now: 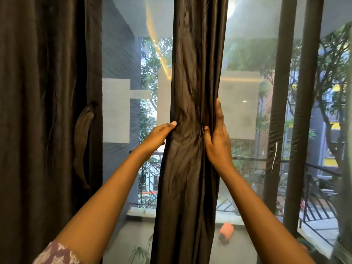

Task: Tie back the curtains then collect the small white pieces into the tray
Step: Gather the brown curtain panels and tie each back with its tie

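Note:
A dark brown satin curtain hangs gathered in a narrow column in the middle of the window. My left hand wraps round its left edge, thumb on the front of the cloth. On the right edge my right hand presses in, its thumb dug into the folds and fingers stretched upward along the side. Between the two hands the fabric is bunched and creased. A second dark curtain covers the left side, with a fabric tie-back loop dangling on it. No tray or white pieces are in view.
Window glass with a mesh screen fills the background, with two dark vertical frame bars at the right. Outside lie a balcony floor with a pink object, a metal railing, trees and buildings.

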